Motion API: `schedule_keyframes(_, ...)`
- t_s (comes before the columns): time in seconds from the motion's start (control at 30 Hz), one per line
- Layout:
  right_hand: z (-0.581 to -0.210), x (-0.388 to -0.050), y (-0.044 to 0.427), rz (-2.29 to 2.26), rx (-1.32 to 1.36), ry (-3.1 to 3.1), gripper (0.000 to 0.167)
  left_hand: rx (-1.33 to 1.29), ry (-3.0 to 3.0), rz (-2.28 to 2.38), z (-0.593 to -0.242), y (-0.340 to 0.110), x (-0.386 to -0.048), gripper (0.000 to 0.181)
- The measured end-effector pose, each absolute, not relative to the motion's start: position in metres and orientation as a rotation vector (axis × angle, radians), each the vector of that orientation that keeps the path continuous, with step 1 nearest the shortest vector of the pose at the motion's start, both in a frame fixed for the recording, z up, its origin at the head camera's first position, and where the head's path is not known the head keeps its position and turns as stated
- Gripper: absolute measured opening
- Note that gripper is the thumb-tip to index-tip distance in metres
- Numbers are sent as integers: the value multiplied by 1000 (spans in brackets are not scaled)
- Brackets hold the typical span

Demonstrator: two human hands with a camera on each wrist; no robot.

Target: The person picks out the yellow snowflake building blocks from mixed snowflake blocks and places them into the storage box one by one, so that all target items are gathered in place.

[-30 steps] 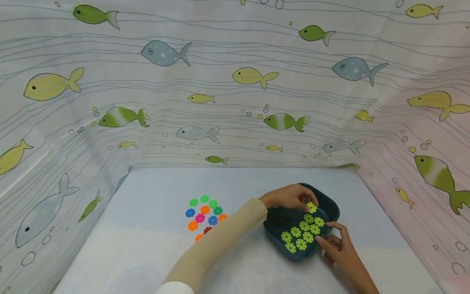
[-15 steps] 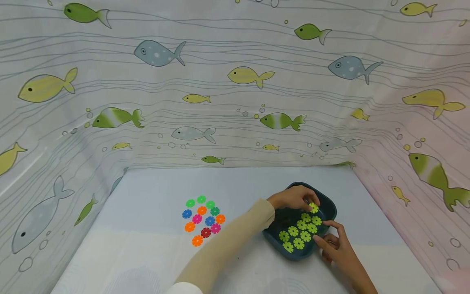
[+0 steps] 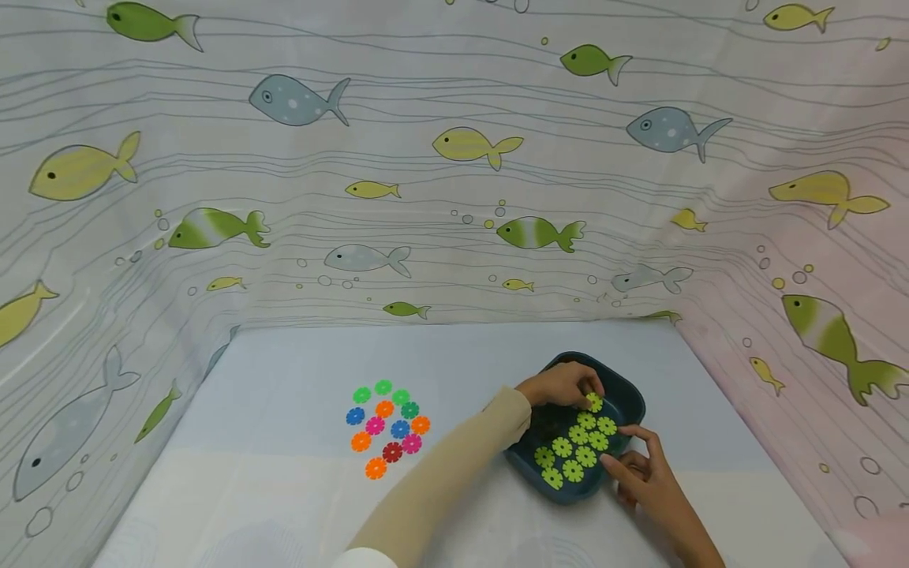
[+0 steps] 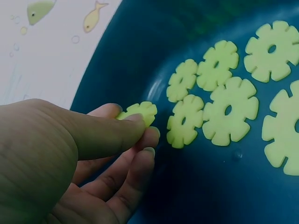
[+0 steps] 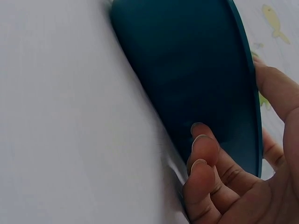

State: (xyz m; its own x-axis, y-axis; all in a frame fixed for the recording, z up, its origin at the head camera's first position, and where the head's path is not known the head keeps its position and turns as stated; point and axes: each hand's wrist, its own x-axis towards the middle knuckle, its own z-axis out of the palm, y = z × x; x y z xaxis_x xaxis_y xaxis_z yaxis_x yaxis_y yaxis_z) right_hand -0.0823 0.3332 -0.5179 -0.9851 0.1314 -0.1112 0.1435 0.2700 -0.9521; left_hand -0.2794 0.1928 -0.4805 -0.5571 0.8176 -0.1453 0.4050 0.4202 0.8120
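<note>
A dark teal basin [image 3: 625, 394] with rounded corners stands on the right of the table in the head view. Inside it lie several yellow-green notched plastic discs [image 3: 585, 456], each with a hole in its middle. My left hand [image 3: 563, 384] reaches into the basin and pinches one such yellow-green disc [image 4: 145, 111] between thumb and fingers, beside the lying ones. My right hand [image 3: 649, 477] grips the basin's near right side. In the right wrist view its fingers [image 5: 205, 151] curl against the outer wall, while the thumb is at the rim.
Left of the basin, a group of loose notched discs [image 3: 387, 426] in green, blue, orange, pink and red lies on the white table [image 3: 284, 379]. My left forearm crosses between them and the basin. A fish-printed cloth [image 3: 398, 221] surrounds the table's back and sides.
The head view has swung slightly right. My left hand, with its disc, has shifted a little left within the basin. My right hand keeps its grip. My sleeve uncovers more loose discs.
</note>
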Motion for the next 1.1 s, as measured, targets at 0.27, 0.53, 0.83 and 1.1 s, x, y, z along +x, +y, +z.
schedule_keyframes(0.27, -521, -83, 332, -1886, 282, 2473, 63, 1131, 2275, 851, -489, 196, -282, 24)
schedule_keyframes(0.53, -521, -84, 330, -1893, 252, 2471, 63, 1183, 2364, 800, -493, 195, -286, 21)
schedule_keyframes(0.83, -522, -93, 325, -1894, 180, 2459, 61, 1202, 2429, 752, -492, 183, -289, 21)
schedule_keyframes(1.1, -520, -97, 328, -1897, 153, 2458, 62, 1284, 2420, 772, -476, 175, -291, 18)
